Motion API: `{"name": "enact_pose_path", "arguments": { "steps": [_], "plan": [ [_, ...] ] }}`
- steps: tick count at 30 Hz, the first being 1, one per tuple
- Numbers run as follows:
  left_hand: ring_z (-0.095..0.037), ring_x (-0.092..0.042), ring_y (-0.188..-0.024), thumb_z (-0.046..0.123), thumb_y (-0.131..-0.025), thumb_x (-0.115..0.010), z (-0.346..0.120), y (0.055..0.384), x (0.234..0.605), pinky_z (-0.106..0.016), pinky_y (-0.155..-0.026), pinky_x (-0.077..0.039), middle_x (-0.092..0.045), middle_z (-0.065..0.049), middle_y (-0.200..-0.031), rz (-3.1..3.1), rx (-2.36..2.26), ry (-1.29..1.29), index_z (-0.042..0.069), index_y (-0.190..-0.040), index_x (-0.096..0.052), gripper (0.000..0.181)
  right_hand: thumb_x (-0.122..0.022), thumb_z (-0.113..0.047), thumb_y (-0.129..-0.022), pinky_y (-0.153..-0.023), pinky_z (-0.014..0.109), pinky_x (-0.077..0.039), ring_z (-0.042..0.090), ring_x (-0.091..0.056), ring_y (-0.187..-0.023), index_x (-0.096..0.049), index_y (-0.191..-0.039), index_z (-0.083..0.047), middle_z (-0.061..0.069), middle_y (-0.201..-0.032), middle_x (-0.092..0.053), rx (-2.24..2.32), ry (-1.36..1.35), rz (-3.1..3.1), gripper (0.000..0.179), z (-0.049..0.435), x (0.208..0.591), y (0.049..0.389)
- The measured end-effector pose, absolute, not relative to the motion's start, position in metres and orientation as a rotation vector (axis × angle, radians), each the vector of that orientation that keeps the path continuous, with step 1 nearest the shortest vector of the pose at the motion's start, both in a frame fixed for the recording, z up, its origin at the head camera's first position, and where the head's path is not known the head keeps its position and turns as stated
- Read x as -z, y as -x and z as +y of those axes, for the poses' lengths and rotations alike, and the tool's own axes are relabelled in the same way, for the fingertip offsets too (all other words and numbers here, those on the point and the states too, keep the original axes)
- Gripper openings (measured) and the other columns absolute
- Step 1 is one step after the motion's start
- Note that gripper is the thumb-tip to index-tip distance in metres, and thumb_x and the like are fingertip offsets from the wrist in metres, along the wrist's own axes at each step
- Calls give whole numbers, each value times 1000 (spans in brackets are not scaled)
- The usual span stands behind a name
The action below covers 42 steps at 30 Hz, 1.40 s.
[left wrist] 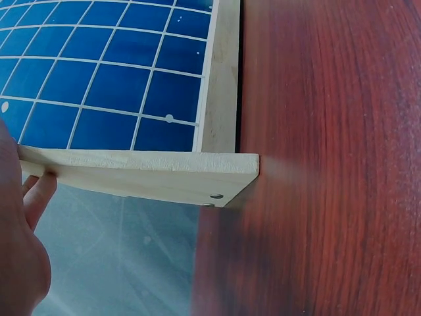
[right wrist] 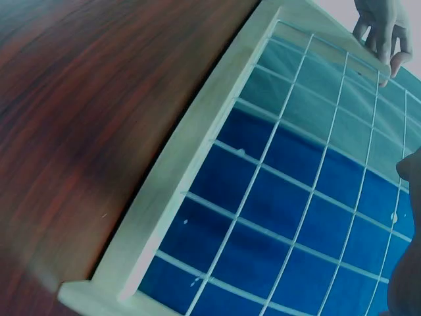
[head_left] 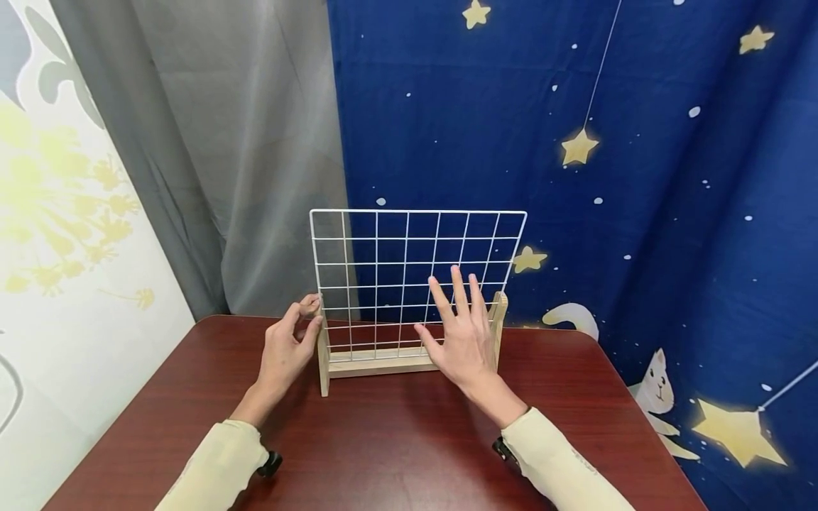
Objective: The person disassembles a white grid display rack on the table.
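Observation:
A white wire grid panel [head_left: 418, 211] stands upright in a pale wooden stand, which has a bottom rail [head_left: 383, 367] and a post at each end. My left hand [head_left: 284, 348] is at the upper part of the left post [head_left: 324, 369], holding it between thumb and fingers. In the left wrist view, fingertips of that hand [left wrist: 23, 243] press the outer face of the post [left wrist: 138, 172]. My right hand [head_left: 466, 344] is in front of the grid's right half, fingers straight and spread. Its palm hides part of the lower wires and rail.
The stand rests on a dark red wooden table [head_left: 396, 433] near its far edge. Behind hang a grey curtain [head_left: 268, 163] and a blue curtain [head_left: 447, 128] with stars. A white patterned surface [head_left: 77, 234] rises at the left.

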<state>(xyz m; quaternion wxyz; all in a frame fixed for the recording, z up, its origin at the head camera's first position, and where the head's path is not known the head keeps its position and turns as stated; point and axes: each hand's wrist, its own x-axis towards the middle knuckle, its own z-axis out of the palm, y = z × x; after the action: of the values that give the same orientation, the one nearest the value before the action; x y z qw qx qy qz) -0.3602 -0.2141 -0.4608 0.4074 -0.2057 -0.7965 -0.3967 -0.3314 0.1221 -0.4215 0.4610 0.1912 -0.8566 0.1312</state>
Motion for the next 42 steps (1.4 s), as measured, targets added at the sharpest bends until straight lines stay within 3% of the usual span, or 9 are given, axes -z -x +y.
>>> {"name": "enact_pose_path", "arguments": {
  "steps": [5, 10, 14, 17, 20, 24, 30, 33, 42],
  "plan": [
    [-24, -76, -105, 8, -97, -76, -215, 360, 461, -4, -71, -49, -79, -16, -121, -2010, 1017, 515, 3, -107, -68, 13, -78, -51, -90, -124, 68, -34, 48, -24, -161, -31, -167, -32, 11, -178, -22, -300, -477, -2097, 92, 106, 415, 338],
    [-25, -76, -104, 7, -97, -75, -214, 360, 462, -9, -70, -53, -79, -17, -119, -2005, 1025, 510, 3, -107, -68, 12, -78, -50, -90, -116, 69, -41, 57, -30, -155, -28, -168, -35, 10, -177, -23, -252, -439, -2095, 93, 92, 412, 343],
    [-22, -75, -96, 6, -97, -75, -213, 359, 463, -7, -67, -47, -79, -17, -119, -1996, 1023, 516, 3, -107, -68, 13, -75, -49, -93, -107, 65, -45, 53, -32, -155, -26, -168, -37, 4, -180, -16, -223, -392, -2119, 91, 85, 410, 342],
    [-16, -69, -82, 6, -97, -75, -212, 359, 464, -10, -63, -43, -79, -16, -119, -1995, 1018, 513, 3, -108, -68, 13, -76, -47, -93, -99, 60, -49, 49, -39, -150, -27, -168, -36, 2, -180, -14, -218, -376, -2125, 90, 81, 410, 340],
    [-16, -68, -80, 6, -97, -75, -212, 361, 465, -20, -61, -47, -80, -17, -117, -1987, 1005, 518, 3, -108, -68, 13, -76, -46, -92, -91, 55, -55, 47, -47, -143, -27, -168, -36, 3, -180, -15, -209, -370, -2127, 91, 78, 412, 343],
    [-20, -74, -92, 6, -97, -75, -212, 362, 464, -31, -63, -53, -80, -17, -116, -1980, 994, 522, 3, -107, -68, 13, -76, -45, -94, -86, 51, -60, 49, -52, -137, -25, -169, -36, 3, -179, -16, -195, -363, -2128, 91, 74, 414, 349],
    [-4, -72, -107, 6, -98, -74, -213, 361, 465, -10, -68, -53, -79, -16, -120, -1984, 1053, 525, 3, -110, -70, 13, -80, -37, -93, -99, 51, -60, 47, -54, -138, -28, -168, -34, 6, -178, -20, -233, -371, -2100, 91, 67, 419, 361],
    [1, -68, -114, 6, -98, -74, -213, 360, 465, -4, -69, -51, -78, -15, -124, -1979, 1087, 528, 3, -110, -70, 13, -79, -33, -95, -97, 48, -61, 40, -56, -136, -30, -168, -33, 7, -178, -22, -271, -381, -2077, 87, 64, 420, 367],
    [-18, -76, -100, 4, -97, -75, -212, 360, 464, -8, -68, -51, -80, -15, -119, -1959, 1053, 534, 4, -107, -70, 11, -75, -27, -99, -72, 42, -64, 33, -60, -120, -37, -165, -32, 7, -173, -32, -354, -393, -2004, 77, 58, 420, 379]
  ]
}}
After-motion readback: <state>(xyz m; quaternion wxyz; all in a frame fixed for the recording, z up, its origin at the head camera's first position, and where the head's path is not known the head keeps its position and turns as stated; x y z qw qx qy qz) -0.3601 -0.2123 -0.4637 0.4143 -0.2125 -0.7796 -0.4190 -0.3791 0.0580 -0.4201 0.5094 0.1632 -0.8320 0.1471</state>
